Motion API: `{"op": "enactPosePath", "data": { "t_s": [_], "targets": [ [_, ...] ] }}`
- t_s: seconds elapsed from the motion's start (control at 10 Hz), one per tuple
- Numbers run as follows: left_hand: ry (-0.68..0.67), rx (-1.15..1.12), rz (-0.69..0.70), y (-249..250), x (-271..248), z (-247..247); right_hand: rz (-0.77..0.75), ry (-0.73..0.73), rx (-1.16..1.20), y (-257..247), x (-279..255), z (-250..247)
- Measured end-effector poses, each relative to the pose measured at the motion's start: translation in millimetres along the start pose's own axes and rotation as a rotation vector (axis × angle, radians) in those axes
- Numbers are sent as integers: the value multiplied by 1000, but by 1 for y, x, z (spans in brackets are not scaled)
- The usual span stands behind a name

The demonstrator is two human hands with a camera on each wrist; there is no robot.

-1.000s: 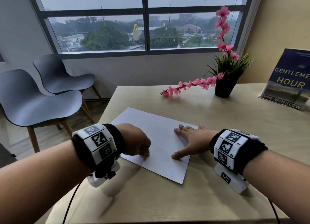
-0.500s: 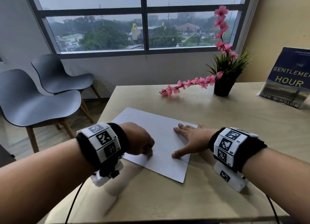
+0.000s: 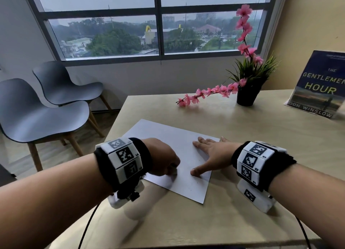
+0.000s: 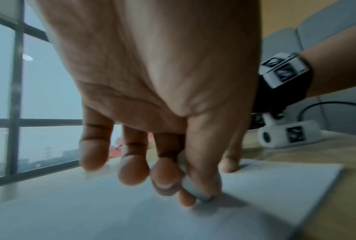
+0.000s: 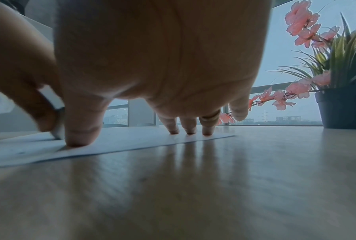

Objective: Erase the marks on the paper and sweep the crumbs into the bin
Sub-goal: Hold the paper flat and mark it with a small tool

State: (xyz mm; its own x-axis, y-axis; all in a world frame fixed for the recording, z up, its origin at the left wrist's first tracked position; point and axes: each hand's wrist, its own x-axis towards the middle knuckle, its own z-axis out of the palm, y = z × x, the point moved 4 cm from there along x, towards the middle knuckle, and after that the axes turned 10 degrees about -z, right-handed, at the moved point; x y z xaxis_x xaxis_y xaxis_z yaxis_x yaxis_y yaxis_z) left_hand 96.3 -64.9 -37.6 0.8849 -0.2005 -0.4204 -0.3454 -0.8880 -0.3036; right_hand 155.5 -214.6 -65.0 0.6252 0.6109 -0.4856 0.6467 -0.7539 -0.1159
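Paper (image 3: 173,153): one white sheet, flat on the table (image 3: 261,136), set at an angle near the table's front-left corner. Faint dark specks show toward its near edge; whether they are marks or crumbs cannot be told.

Eraser (image 4: 193,189): small, pale, with a greyed working tip. The tip touches the sheet near its near-left edge.

Left hand (image 3: 164,159): fingers curled, thumb and first fingers pinching the eraser, with only its tip showing. The left wrist view is blurred.

Right hand (image 3: 211,155): fingers straight and spread, holding nothing. The thumb tip and three fingertips (image 5: 190,129) press the sheet down along its right side, just beside the eraser.

Step in hand, as judged: rubbing out marks. Advice: short strokes directed away from the pinning hand, so the sheet is pulled taut rather than buckled; light pressure near the edge, where paper creases most easily; the pinning thumb kept close to the rubbed spot.

Bin: not in view; the sweeping step is not yet begun.

Surroundings: a dark pot of green grass and pink blossom sprays (image 3: 246,92) at the table's far side, well apart from the sheet; a propped book (image 3: 321,84) at far right; two grey chairs (image 3: 46,108) beside the left edge; a window behind.

Obstructions: nothing lies between the hands and the sheet.
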Motion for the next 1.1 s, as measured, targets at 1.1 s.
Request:
{"op": "enactPosePath", "data": {
  "t_s": [1.1],
  "targets": [
    [-24, -51, -108, -36, -22, 23, 16, -2, 0, -1, -2, -1]
  ]
}}
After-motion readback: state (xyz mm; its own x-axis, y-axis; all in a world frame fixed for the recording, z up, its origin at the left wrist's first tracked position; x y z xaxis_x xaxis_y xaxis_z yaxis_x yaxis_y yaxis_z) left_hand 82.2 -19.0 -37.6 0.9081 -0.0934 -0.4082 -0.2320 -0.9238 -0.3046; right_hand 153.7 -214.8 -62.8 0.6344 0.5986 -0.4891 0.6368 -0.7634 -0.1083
